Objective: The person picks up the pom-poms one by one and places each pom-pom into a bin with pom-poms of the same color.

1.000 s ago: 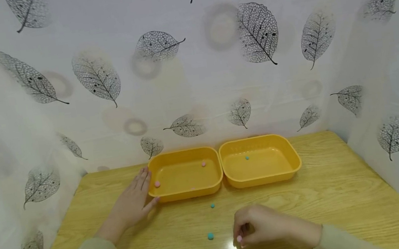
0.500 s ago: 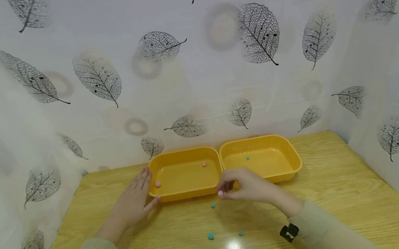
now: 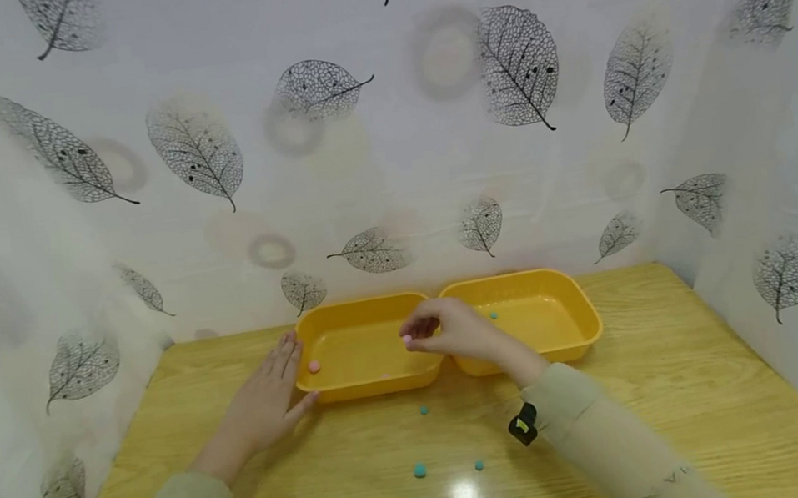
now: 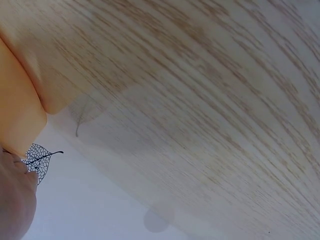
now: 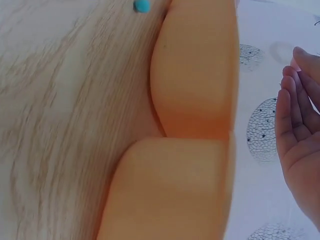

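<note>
Over the right part of the left yellow tray [image 3: 372,389], my right hand [image 3: 447,328] pinches a small pink ball [image 3: 407,340] between thumb and fingertips. The right wrist view shows that hand [image 5: 302,120] at its right edge, above the tray rims. With fingers straight, my left hand [image 3: 261,406] rests against the left end of the same tray. Inside this tray a pink ball [image 3: 314,367] lies near the left wall, and another pink bit shows faintly by the front wall. The right yellow tray [image 3: 591,329] contains a small teal ball [image 3: 494,315].
On the wooden table [image 3: 310,496], in front of the trays, lie a small teal ball [image 3: 423,410], a larger teal ball [image 3: 420,470] and another small teal ball [image 3: 479,466]. A leaf-print curtain [image 3: 419,171] hangs behind and along both sides.
My right hand has lifted the pink ball from the table's front and carried it forward and left over the left tray, uncovering a teal ball. The left hand stays in place.
</note>
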`<state>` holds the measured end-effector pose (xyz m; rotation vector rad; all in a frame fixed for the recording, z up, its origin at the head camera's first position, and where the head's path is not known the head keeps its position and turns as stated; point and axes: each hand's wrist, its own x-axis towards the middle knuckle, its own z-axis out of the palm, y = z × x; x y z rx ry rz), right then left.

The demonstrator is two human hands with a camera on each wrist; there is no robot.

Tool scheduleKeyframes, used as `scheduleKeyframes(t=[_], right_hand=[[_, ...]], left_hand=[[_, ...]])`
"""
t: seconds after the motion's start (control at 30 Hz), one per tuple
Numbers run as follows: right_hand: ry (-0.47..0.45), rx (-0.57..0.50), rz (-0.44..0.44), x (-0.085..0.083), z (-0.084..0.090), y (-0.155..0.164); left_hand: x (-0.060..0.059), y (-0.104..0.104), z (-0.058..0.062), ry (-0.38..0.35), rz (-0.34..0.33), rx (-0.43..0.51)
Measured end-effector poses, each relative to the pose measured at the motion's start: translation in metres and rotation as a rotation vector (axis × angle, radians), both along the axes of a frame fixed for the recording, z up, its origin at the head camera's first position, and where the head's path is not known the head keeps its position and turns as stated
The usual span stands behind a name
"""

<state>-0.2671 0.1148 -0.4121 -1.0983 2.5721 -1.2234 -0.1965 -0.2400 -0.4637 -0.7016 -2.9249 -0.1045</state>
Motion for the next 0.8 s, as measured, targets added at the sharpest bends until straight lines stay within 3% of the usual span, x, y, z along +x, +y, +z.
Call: scheduleKeyframes(t=[0.33,0.8], right_hand=[[-0.092,-0.032,-0.017,-0.02,-0.024,-0.02],[-0.128,-0.069,-0.048,-0.023,-0.039,-0.028]], left_hand=[[-0.003,0.0,-0.002,0.023,-0.02,-0.011],[-0.001,0.002,0.003,-0.002,-0.005,-0.029]])
